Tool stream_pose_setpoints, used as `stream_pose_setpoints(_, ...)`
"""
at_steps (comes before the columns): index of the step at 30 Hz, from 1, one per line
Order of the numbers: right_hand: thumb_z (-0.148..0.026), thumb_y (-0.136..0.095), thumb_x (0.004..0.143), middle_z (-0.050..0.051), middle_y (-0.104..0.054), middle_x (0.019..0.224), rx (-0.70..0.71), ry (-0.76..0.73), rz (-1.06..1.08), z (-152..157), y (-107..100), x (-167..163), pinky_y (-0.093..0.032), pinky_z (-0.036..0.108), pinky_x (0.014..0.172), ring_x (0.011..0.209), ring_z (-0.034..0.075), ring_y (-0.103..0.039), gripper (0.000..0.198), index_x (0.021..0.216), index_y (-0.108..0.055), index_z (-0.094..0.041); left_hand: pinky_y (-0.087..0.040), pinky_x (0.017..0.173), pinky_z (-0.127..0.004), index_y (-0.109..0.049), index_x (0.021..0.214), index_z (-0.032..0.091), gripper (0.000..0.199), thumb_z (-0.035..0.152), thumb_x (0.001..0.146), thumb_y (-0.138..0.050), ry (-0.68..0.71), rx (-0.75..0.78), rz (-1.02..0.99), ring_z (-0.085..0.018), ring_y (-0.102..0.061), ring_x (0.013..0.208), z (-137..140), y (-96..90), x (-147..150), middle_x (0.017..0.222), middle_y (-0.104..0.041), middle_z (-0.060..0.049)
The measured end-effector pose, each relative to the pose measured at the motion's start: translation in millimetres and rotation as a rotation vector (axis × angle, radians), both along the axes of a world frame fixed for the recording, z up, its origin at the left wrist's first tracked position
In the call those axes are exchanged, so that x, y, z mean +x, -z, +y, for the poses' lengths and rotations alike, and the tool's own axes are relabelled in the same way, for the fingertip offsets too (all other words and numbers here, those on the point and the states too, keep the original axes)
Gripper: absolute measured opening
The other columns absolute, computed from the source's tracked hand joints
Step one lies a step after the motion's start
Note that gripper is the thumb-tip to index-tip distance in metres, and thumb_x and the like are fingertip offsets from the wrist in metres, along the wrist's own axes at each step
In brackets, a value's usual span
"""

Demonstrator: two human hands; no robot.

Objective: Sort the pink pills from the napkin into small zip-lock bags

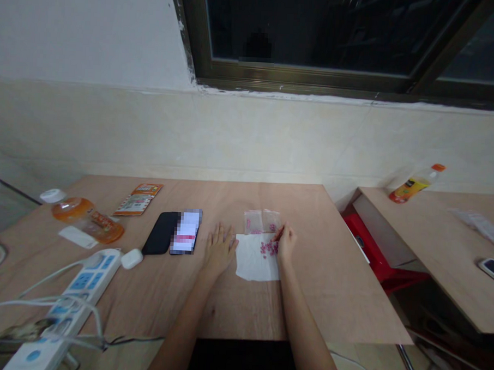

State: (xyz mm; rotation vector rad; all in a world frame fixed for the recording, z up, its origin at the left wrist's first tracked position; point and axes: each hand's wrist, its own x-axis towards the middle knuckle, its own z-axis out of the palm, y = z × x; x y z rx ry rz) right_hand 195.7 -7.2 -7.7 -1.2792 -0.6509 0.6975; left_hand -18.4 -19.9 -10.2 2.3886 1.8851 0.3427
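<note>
My left hand (218,250) lies flat on the wooden table, fingers stretched out and a little apart, just left of a white sheet of paper (253,268). A scatter of small pink-red pieces (265,249) covers the upper right of the sheet. My right hand (286,243) is over the sheet's right edge with its fingers drawn together; whatever is between them is too small to make out. Directly behind the sheet are two small clear bags, a left bag (253,221) and a right bag (272,221), each with some pink pieces inside.
Left of my hands are a lit phone (186,232), a dark phone-like slab (161,233), a white case (132,258), an orange packet (139,200), a lying drink bottle (88,217) and a power strip (76,292) with cables. Another table (441,242) stands at right, across a gap.
</note>
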Motion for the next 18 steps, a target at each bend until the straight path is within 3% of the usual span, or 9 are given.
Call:
stream_pose_setpoints(4, -0.065, -0.044, 0.085, -0.006, -0.046, 0.044, 0.006, -0.002, 0.085, 4, -3, 0, -0.035, 0.024, 0.042, 0.038, 0.011, -0.043, 0.048, 0.063, -0.046, -0.022, -0.019, 0.116, -0.055, -0.034, 0.148, 0.020, 0.060, 0.050, 0.096, -0.032, 0.004, -0.025, -0.003, -0.032, -0.017, 0.147, 4, -1.6, -1, 0.157, -0.024, -0.017)
stream_pose_setpoints(10, -0.063, -0.042, 0.083, -0.009, -0.038, 0.046, 0.060, 0.047, 0.344, 13, -10, 13, -0.033, 0.023, 0.039, 0.036, 0.009, -0.036, 0.043, 0.065, -0.038, -0.024, -0.017, 0.116, -0.056, -0.035, 0.147, 0.020, 0.057, 0.045, 0.096, -0.036, 0.015, 0.060, -0.053, -0.032, -0.017, 0.147, 1, -26.5, 9, 0.158, -0.027, -0.015)
stream_pose_setpoints(15, -0.064, -0.043, 0.083, -0.008, -0.041, 0.046, 0.069, 0.036, 0.343, 13, -11, 32, -0.036, 0.022, 0.041, 0.037, 0.009, -0.039, 0.044, 0.065, -0.041, -0.024, -0.037, 0.106, -0.044, -0.051, 0.133, 0.021, 0.043, 0.039, 0.097, -0.037, 0.205, 0.078, -0.168, -0.026, -0.048, 0.125, -11, -36.8, 37, 0.135, -0.055, -0.012)
stream_pose_setpoints(18, -0.065, -0.044, 0.083, -0.008, -0.044, 0.047, 0.066, 0.048, 0.313, 10, -10, 39, -0.035, 0.023, 0.041, 0.038, 0.010, -0.042, 0.046, 0.065, -0.044, -0.023, -0.042, 0.099, -0.042, -0.055, 0.127, 0.020, 0.038, 0.037, 0.097, -0.040, 0.293, 0.046, -0.164, -0.025, -0.055, 0.112, -17, -34.9, 58, 0.121, -0.061, -0.011)
